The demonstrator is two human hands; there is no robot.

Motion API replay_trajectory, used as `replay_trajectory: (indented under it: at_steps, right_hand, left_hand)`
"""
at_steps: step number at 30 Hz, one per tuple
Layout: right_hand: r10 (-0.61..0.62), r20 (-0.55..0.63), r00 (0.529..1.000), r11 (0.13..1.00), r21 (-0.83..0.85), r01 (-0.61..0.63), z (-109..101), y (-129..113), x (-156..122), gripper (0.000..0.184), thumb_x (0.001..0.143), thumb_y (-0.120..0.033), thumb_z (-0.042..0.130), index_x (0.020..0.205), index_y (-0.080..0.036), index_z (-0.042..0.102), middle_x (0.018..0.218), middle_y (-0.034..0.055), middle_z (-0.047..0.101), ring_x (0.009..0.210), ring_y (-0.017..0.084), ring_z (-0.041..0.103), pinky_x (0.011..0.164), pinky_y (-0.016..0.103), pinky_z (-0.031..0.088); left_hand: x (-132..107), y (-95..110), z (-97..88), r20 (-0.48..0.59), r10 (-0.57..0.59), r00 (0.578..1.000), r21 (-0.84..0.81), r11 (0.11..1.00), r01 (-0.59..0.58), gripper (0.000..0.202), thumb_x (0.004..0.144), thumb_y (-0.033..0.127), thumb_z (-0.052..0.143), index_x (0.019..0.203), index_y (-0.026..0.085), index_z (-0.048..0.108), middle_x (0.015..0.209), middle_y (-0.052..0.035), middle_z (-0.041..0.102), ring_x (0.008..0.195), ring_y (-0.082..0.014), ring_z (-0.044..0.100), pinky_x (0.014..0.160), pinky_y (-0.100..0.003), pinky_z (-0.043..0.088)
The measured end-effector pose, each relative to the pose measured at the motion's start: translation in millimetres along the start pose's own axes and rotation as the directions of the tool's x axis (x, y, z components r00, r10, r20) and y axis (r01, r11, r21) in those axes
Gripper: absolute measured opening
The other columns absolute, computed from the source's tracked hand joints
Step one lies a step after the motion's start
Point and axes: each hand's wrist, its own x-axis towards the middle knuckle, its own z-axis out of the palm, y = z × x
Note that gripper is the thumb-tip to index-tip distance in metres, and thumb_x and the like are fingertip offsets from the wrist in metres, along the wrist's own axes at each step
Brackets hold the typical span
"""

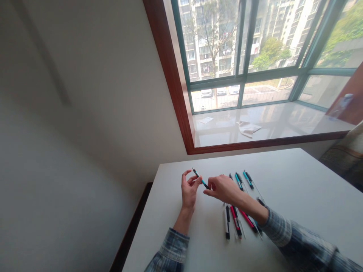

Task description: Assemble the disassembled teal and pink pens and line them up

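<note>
My left hand (189, 193) pinches a slim ballpoint pen (203, 183) with a teal middle and a dark end. Its silver tip end points up and to the left. At the pen's lower dark end, my right hand (224, 189) has its fingers closed round it. Beneath and beside my right forearm lie several pen parts: a white and black barrel (227, 223), a red and black barrel (236, 223), and teal and black barrels (248, 179) farther back. Thin clear refills lie among them. My right forearm hides some of these parts.
The white table (159, 226) ends at a wall on the left. Behind it is a window sill (221, 132) in a red-brown wooden frame, with a crumpled white cloth or paper (248, 128) and a clear bottle (342, 105). Brownish fabric (344, 153) hangs at the right.
</note>
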Motion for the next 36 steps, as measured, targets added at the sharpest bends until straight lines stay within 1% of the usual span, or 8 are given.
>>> replay_trajectory:
  at_steps: [4, 6, 13, 18, 22, 26, 30, 36]
  right_hand:
    - [-0.066, 0.078, 0.995, 0.984, 0.170, 0.052, 0.5, -3.4, -2.8, 0.025, 0.088, -0.046, 0.067, 0.088, -0.023, 0.074, 0.075, 0.0026, 0.076, 0.068, 0.018, 0.068, 0.060, 0.025, 0.041]
    - [-0.099, 0.091, 0.991, 0.968, 0.239, 0.075, 0.3, -4.2, -3.2, 0.021, 0.089, -0.042, 0.066, 0.091, -0.023, 0.074, 0.077, 0.0011, 0.077, 0.067, 0.017, 0.068, 0.061, 0.025, 0.043]
    - [-0.028, 0.053, 0.998, 0.974, 0.224, 0.016, 7.8, -4.5, -1.9, 0.013, 0.084, -0.032, 0.066, 0.082, -0.021, 0.072, 0.075, 0.0011, 0.077, 0.067, 0.017, 0.069, 0.061, 0.024, 0.043]
    - [-0.023, 0.029, 0.999, 0.975, 0.220, 0.016, 10.3, -4.3, -2.5, 0.014, 0.085, -0.034, 0.066, 0.084, -0.021, 0.071, 0.076, 0.0012, 0.077, 0.067, 0.017, 0.069, 0.060, 0.024, 0.042]
    - [-0.025, 0.024, 0.999, 0.977, 0.210, 0.019, 8.4, -0.1, -0.8, 0.018, 0.088, -0.038, 0.064, 0.091, -0.022, 0.072, 0.076, 0.0011, 0.077, 0.068, 0.017, 0.069, 0.061, 0.025, 0.041]
    - [-0.020, -0.004, 1.000, 0.984, 0.177, 0.020, 3.5, 6.3, 2.8, 0.019, 0.090, -0.038, 0.063, 0.091, -0.023, 0.074, 0.075, 0.0010, 0.076, 0.068, 0.017, 0.067, 0.063, 0.025, 0.041]
    - [-0.021, -0.007, 1.000, 0.986, 0.165, 0.022, -2.3, 12.8, 5.0, 0.019, 0.091, -0.037, 0.062, 0.089, -0.022, 0.075, 0.077, 0.0015, 0.076, 0.067, 0.017, 0.066, 0.062, 0.026, 0.041]
    - [-0.004, -0.055, 0.998, 0.989, 0.147, 0.012, -11.8, 29.3, 7.4, 0.020, 0.091, -0.036, 0.061, 0.086, -0.022, 0.075, 0.077, 0.0019, 0.076, 0.067, 0.017, 0.066, 0.062, 0.025, 0.041]
  left_hand:
    - [2.3, 0.2, -1.9, -0.001, -0.013, 1.000, 0.049, 0.999, 0.013, 0.042, 0.077, 0.040, 0.081, 0.105, 0.018, 0.058, 0.093, -0.0080, 0.077, 0.087, -0.0203, 0.073, 0.085, -0.034, 0.056]
    - [3.2, 1.7, -3.3, -0.001, -0.005, 1.000, 0.076, 0.997, 0.005, 0.037, 0.078, 0.041, 0.080, 0.100, 0.017, 0.062, 0.095, -0.0097, 0.078, 0.093, -0.0222, 0.073, 0.087, -0.034, 0.055]
    - [1.3, 8.0, -1.3, 0.080, -0.025, 0.996, 0.153, 0.988, 0.013, 0.043, 0.076, 0.042, 0.081, 0.107, 0.017, 0.067, 0.105, -0.0110, 0.076, 0.092, -0.0225, 0.073, 0.082, -0.033, 0.057]
    - [-1.9, 13.1, -0.9, 0.125, 0.004, 0.992, 0.294, 0.955, -0.041, 0.043, 0.080, 0.042, 0.077, 0.114, 0.019, 0.065, 0.088, -0.0028, 0.072, 0.072, -0.0171, 0.071, 0.067, -0.027, 0.055]
    - [-0.4, 13.8, -7.8, 0.040, 0.096, 0.995, 0.489, 0.866, -0.103, 0.040, 0.083, 0.040, 0.074, 0.117, 0.022, 0.063, 0.088, -0.0022, 0.073, 0.071, -0.0171, 0.071, 0.070, -0.028, 0.055]
    - [1.6, 15.6, -15.9, 0.031, 0.111, 0.993, 0.647, 0.755, -0.104, 0.024, 0.083, 0.037, 0.071, 0.103, 0.025, 0.070, 0.084, -0.0013, 0.075, 0.069, -0.0192, 0.072, 0.069, -0.030, 0.054]
    - [3.6, 12.8, -22.9, 0.012, 0.129, 0.992, 0.756, 0.648, -0.093, 0.013, 0.082, 0.030, 0.070, 0.094, 0.027, 0.073, 0.079, 0.0003, 0.075, 0.065, -0.0191, 0.071, 0.067, -0.029, 0.050]
    - [8.3, -4.2, -34.6, 0.022, 0.154, 0.988, 0.847, 0.522, -0.100, 0.012, 0.081, 0.023, 0.068, 0.090, 0.029, 0.073, 0.077, 0.0014, 0.074, 0.065, -0.0193, 0.068, 0.065, -0.028, 0.042]
